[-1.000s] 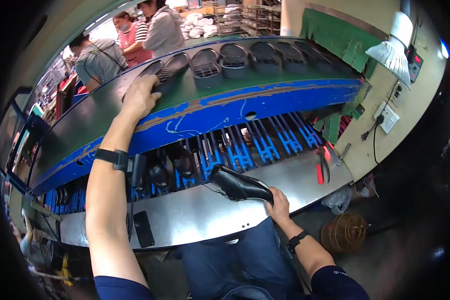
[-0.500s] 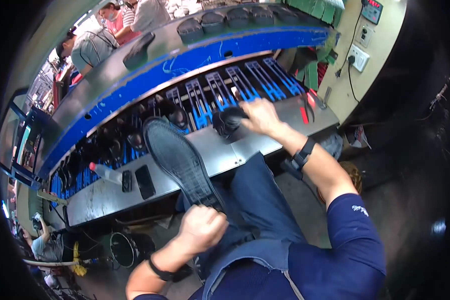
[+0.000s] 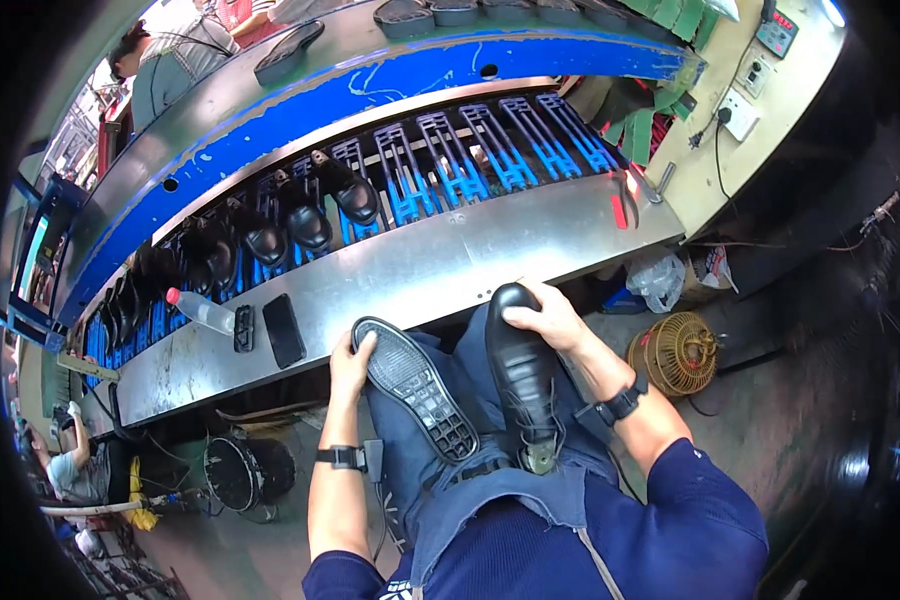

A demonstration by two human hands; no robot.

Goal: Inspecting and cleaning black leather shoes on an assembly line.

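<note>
Above my lap, my left hand [image 3: 349,366] grips a black shoe sole [image 3: 410,385] by its wide front end, thumb on the face. The sole's raised rim and the grid of hollows at its heel face up. Beside it, my right hand [image 3: 552,318] is closed around the toe of a black leather shoe [image 3: 523,375]. This shoe points away from me, its laced part and a greenish last end [image 3: 538,455] toward my waist. Sole and shoe are side by side, apart. The fingers under both are hidden.
A metal bench edge [image 3: 410,270] crosses in front, with a phone [image 3: 284,330], a small black case [image 3: 244,328] and a bottle [image 3: 200,311]. Behind it, several black shoes [image 3: 310,228] sit on a blue rack [image 3: 450,165]. More soles [image 3: 405,18] lie on the upper shelf.
My right hand has brought the shoe from the rack edge to my lap. The sole has come down beside it, and my left hand now grips its front end rather than its heel.
</note>
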